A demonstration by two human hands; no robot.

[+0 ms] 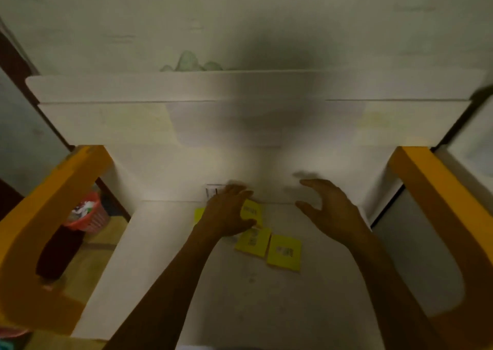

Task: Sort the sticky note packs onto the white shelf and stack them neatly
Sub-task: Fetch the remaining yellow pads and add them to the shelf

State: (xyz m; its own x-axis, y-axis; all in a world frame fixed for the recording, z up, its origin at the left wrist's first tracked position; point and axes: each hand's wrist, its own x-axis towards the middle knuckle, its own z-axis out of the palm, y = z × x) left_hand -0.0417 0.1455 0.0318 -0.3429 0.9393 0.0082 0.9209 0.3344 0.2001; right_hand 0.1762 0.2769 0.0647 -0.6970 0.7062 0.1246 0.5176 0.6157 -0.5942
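Yellow sticky note packs (284, 252): likely light, stiff-edged, slippery-wrapped, best pinched by opposite edges; left hand (226, 213) fingers curled round one pack (252, 212), right hand (329, 209) fingers spread, empty.

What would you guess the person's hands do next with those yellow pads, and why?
Probably the left hand lifts the yellow sticky note pack it grips onto a neighbour; two more yellow packs lie loose, unstacked, on the white shelf.

Dim, blurred lighting, with a dark shadow on the pale wall (133, 16). 2 yellow curved side panels (40, 229) flanked the white unit. A red basket (89, 216) stood on the tan floor (88, 264) at left.
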